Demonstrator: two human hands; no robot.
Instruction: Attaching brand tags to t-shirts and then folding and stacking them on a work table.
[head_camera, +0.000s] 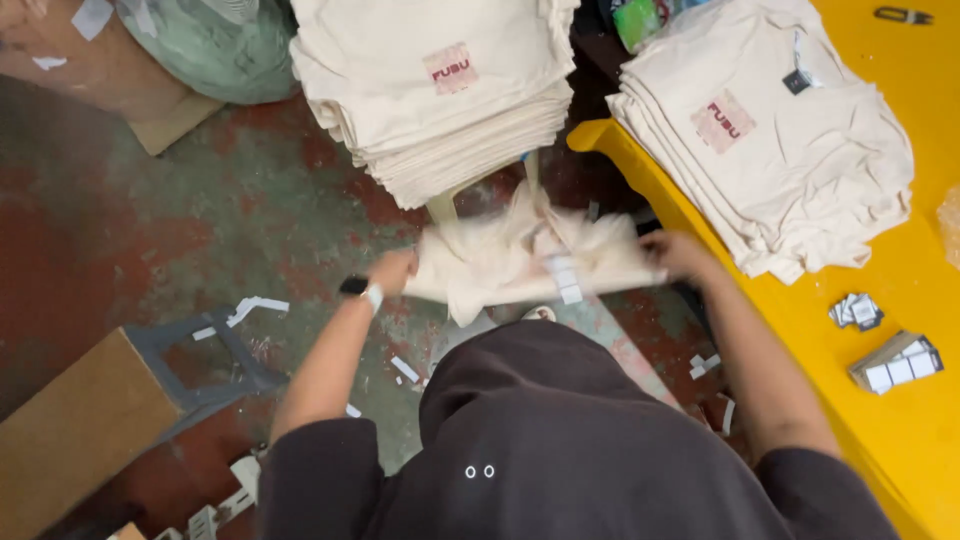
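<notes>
A cream T-shirt (500, 262), blurred with motion, hangs stretched between my two hands in front of my chest; a small white tag dangles from it. My left hand (392, 270) grips its left edge, a dark band on that wrist. My right hand (678, 254) grips its right edge, close to the yellow table's corner. Straight ahead stands a tall stack of folded cream shirts (440, 90) with a pink patch on the top one. A second, lower stack of the same shirts (770, 130) lies on the yellow table (900, 420) to my right.
Small bundles of grey and white tags (895, 362) lie on the yellow table near its front. A cardboard box (85, 425) sits at lower left on the stained floor, with paper scraps scattered about. A green plastic bag (215, 45) rests at the upper left.
</notes>
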